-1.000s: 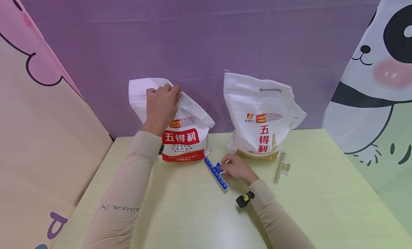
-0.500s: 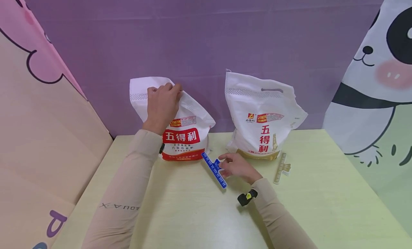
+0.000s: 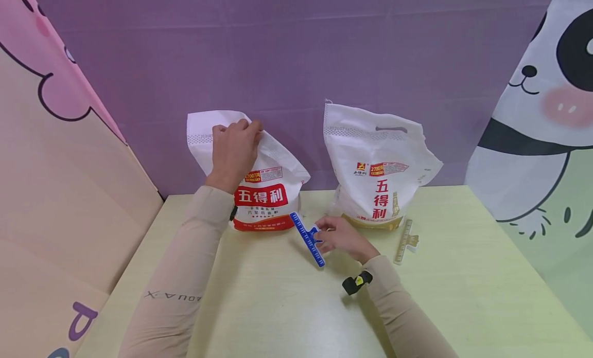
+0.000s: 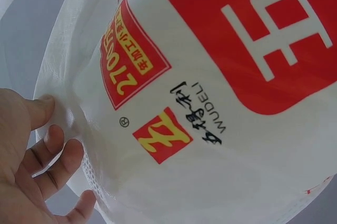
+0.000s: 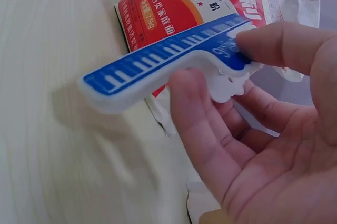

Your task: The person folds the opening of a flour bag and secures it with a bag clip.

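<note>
A white flour bag (image 3: pixel 266 157) with a red label stands at the back left of the table. My left hand (image 3: pixel 235 155) grips its upper part, thumb and fingers on the white fabric (image 4: pixel 73 103) in the left wrist view. My right hand (image 3: pixel 343 239) pinches the handle of a blue and white clip (image 3: pixel 307 239) with piano-key markings. In the right wrist view the thumb presses on the clip's blue tab (image 5: pixel 231 52), with fingers beneath. The clip is held tilted over the table, its shadow below it, just in front of the red-labelled bag.
A second white flour bag (image 3: pixel 375 167) with a gold base and a cut-out handle stands at the back right. Beside it a gold clip (image 3: pixel 404 243) lies on the pale wooden table (image 3: pixel 463 286). A purple backdrop (image 3: pixel 296 54) hangs behind the bags.
My right hand has raised the blue clip slightly off the table, with its fingers shifting on the handle. The left hand keeps its hold on the bag.
</note>
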### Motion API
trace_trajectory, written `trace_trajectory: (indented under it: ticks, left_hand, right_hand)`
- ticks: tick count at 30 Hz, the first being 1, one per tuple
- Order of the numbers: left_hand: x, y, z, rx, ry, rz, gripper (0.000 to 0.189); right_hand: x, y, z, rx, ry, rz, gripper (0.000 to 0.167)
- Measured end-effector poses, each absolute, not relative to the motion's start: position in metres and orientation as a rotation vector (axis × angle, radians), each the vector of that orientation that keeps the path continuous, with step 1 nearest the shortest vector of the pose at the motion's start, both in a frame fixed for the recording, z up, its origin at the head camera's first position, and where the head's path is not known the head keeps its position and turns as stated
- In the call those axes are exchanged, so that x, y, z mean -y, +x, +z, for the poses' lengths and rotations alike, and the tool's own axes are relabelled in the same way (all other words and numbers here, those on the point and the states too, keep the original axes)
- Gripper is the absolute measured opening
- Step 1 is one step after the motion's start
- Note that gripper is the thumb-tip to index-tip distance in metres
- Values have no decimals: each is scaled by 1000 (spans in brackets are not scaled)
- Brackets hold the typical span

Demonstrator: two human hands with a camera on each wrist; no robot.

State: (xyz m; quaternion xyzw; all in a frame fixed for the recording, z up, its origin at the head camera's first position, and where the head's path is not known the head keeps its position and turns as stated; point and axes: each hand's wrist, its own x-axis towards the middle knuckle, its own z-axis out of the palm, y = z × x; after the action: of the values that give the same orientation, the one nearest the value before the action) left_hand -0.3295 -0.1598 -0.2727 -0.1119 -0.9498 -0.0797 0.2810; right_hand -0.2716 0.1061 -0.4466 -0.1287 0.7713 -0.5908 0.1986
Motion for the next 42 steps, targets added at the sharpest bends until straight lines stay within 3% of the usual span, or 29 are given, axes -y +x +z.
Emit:
trace_trajectory:
  ticks: [24,42]
  left_hand:
    - [161,-333,-275,2538,-300,-217,29]
    - [159,-330,-274,2524,-306,-227,30]
  right_hand:
    - [-103,-269,-434,-2494,-359,-1625,19]
    - [-98,-262,-419,-2743,-369,-1501,23]
